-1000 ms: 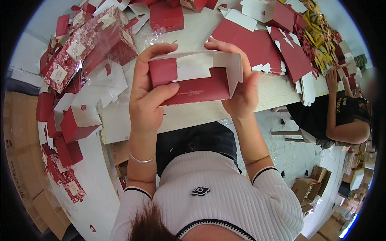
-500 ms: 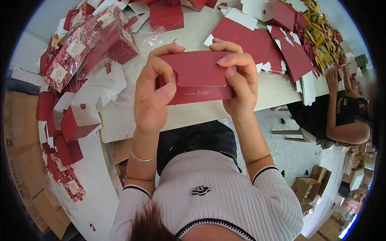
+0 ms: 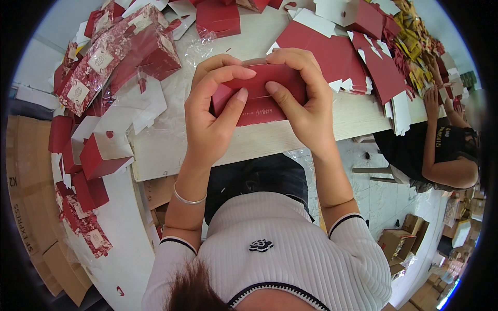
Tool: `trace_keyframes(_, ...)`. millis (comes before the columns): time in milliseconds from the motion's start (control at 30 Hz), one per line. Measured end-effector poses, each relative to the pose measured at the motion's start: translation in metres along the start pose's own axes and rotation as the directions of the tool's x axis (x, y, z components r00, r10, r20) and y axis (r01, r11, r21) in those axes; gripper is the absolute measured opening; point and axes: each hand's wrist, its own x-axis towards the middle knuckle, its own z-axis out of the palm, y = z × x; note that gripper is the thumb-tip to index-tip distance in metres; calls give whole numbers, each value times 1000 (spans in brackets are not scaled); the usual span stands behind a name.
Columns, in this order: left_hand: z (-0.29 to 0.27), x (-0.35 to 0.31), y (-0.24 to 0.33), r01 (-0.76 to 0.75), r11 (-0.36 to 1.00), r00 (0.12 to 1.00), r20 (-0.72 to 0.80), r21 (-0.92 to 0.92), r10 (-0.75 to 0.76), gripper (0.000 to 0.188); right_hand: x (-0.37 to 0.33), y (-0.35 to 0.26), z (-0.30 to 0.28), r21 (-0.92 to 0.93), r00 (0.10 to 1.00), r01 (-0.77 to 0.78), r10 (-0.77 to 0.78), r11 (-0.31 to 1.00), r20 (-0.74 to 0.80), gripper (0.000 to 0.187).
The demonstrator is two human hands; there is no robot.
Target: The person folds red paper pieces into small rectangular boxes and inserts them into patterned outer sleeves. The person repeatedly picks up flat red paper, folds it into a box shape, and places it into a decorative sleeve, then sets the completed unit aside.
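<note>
Red box [image 3: 262, 111], held in both hands over the near edge of the pale table [image 3: 360, 115]; hard to tell if touching the top or just above. Left hand [image 3: 202, 111] wrapped around one end, fingers bent over the top and thumb at the front. Right hand [image 3: 315, 109] wrapped around the other end, fingers over the far side and thumb at the fold. Likely squeezed from both ends to keep the thin card steady. Past the hands, crinkly see-through wrap [image 3: 205, 47] to the left. Flat red cards [image 3: 332, 57] to the right, piled up, maybe for easy reach. By the left edge, flowery boxes [image 3: 98, 62] and open red boxes [image 3: 102, 158] in a heap. For moving, a bare strip along the near edge, reaching the near left corner; less room beside the heap.
</note>
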Motion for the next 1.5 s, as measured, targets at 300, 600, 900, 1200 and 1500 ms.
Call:
trace_keyframes(300, 0, -5, -6, 103, 941, 989, -70, -321, -132, 43, 1, 11, -6, -92, 965, 243, -251, 966, -77, 31)
trace_keyframes(600, -19, 1, -5, 647, 504, 722, 248, -572, -646, 83, -23, -1, -4, -159, 871, 417, -344, 895, 351, 24)
trace_keyframes(900, -7, -2, -20, 433, 870, 895, 1, -238, -445, 64, -32, 35, -13, -588, 958, 216, -52, 779, 282, 64)
trace_keyframes(1200, 10, -16, -37, -374, 862, 927, 144, 342, 346, 54, -27, 49, -35, 367, 864, -501, 423, 784, 275, 83)
trace_keyframes(1500, -27, -25, -29, 37, 860, 974, -176, -510, -146, 66, -41, 69, -38, 216, 980, -190, 171, 958, 104, 82)
